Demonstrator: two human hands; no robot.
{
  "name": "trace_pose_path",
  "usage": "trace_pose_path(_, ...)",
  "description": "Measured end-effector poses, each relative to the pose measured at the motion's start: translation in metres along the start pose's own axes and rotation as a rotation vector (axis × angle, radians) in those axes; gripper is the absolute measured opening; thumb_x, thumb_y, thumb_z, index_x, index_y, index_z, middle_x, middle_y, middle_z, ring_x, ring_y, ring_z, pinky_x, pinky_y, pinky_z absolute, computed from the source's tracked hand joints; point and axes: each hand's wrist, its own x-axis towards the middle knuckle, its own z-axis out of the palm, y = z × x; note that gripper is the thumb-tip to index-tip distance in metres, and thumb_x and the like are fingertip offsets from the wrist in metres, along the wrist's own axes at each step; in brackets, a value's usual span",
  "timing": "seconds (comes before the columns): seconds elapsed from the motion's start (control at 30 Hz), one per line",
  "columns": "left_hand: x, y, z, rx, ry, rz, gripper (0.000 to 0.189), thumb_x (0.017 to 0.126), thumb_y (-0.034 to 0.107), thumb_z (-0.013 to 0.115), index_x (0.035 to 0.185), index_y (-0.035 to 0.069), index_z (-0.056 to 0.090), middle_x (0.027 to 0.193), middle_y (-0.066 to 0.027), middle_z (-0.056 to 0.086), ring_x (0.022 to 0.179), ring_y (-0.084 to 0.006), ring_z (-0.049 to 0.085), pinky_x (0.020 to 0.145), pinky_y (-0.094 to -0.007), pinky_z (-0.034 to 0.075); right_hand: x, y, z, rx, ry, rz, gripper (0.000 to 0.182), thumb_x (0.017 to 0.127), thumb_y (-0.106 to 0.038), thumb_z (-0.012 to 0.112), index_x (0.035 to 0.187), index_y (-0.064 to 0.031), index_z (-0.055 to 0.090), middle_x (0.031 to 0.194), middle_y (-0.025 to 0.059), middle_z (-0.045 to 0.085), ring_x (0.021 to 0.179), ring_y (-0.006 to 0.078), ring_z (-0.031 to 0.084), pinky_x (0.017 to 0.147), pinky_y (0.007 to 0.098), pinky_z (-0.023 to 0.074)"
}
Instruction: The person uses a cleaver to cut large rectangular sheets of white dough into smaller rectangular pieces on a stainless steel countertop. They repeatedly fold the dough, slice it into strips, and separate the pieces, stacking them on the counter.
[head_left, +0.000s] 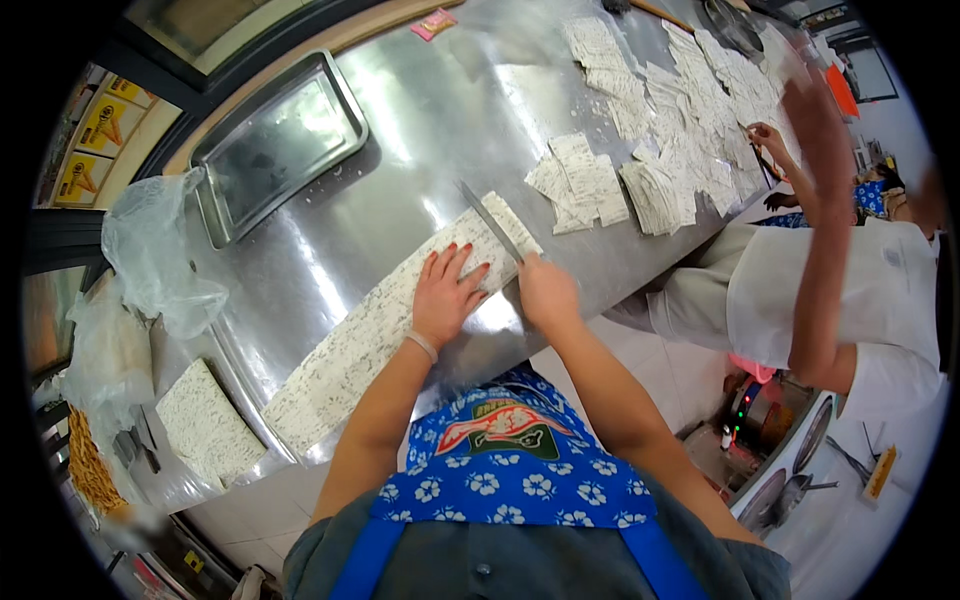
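Note:
A long strip of white, dark-speckled dough sheet (375, 337) lies slantwise on the stainless-steel table (420, 97). Flat on it near its upper right end, with fingers spread, rests my left hand (448, 296). My right hand (549, 292) is closed around the handle of a knife (489, 221), whose long blade lies across the strip close to that end. The handle itself is mostly hidden by my fingers. To the right of the blade is a short end section of the dough (513, 217). Beyond it sit cut speckled dough pieces (581, 184), loosely overlapping.
A metal tray (277, 150) stands at the upper left, beside crumpled plastic bags (157, 247). A folded speckled sheet (210, 427) lies at the lower left. More cut pieces (675, 135) spread at the upper right, where a co-worker in white (832, 285) stands with an arm raised.

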Motion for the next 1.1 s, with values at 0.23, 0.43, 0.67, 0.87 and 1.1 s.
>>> trace_pose_path(0.23, 0.002, -0.004, 0.002, 0.062, 0.009, 0.011, 0.043, 0.085, 0.036, 0.068, 0.125, 0.023, 0.065, 0.143, -0.0101, 0.049, 0.135, -0.0313, 0.04, 0.114, -0.0497, 0.029, 0.007, -0.001, 0.005, 0.09, -0.003, 0.007, 0.026, 0.1, -0.025, 0.045, 0.095, -0.0032, 0.059, 0.088, 0.0216, 0.069, 0.083, 0.041, 0.068, 0.073, 0.0528, 0.0526)
trace_pose_path(0.43, 0.007, -0.003, 0.005, 0.035, -0.007, 0.013, 0.044, 0.083, 0.034, 0.07, 0.125, 0.023, 0.065, 0.145, -0.0093, 0.047, 0.135, -0.0322, 0.04, 0.113, -0.0498, 0.031, 0.01, 0.021, 0.022, 0.114, 0.09, -0.049, 0.024, 0.098, -0.026, 0.047, 0.095, -0.0056, 0.059, 0.085, 0.0216, 0.069, 0.081, 0.0428, 0.067, 0.072, 0.0537, 0.0518)
trace_pose_path(0.67, -0.052, 0.011, -0.042, -0.015, 0.146, -0.148, 0.034, 0.082, 0.019, 0.071, 0.116, 0.019, 0.067, 0.128, -0.0083, 0.057, 0.123, -0.0307, 0.049, 0.108, -0.0458, 0.037, -0.045, 0.07, -0.006, -0.122, -0.079, 0.004, 0.037, 0.101, -0.035, 0.046, 0.096, -0.0019, 0.062, 0.086, 0.0248, 0.068, 0.084, 0.0432, 0.066, 0.076, 0.0534, 0.0509)
trace_pose_path(0.87, -0.257, -0.032, -0.088, 0.237, 0.628, -0.952, 0.029, 0.082, 0.009, 0.068, 0.111, 0.009, 0.065, 0.107, -0.0098, 0.061, 0.107, -0.0317, 0.054, 0.097, -0.0476, 0.041, -0.071, 0.041, -0.024, -0.032, 0.246, -0.003, 0.03, 0.101, -0.027, 0.049, 0.099, 0.0005, 0.062, 0.082, 0.0274, 0.066, 0.08, 0.046, 0.064, 0.068, 0.0534, 0.0482)
trace_pose_path(1.1, -0.406, -0.109, -0.092, -0.289, 0.793, -1.323, 0.035, 0.087, 0.018, 0.071, 0.115, 0.0, 0.062, 0.1, -0.0148, 0.064, 0.091, -0.0299, 0.062, 0.085, -0.0414, 0.049, -0.144, -0.115, 0.061, 0.327, -0.092, -0.217, 0.033, 0.102, -0.025, 0.046, 0.098, 0.0044, 0.059, 0.082, 0.0306, 0.065, 0.078, 0.0483, 0.063, 0.066, 0.0539, 0.0466)
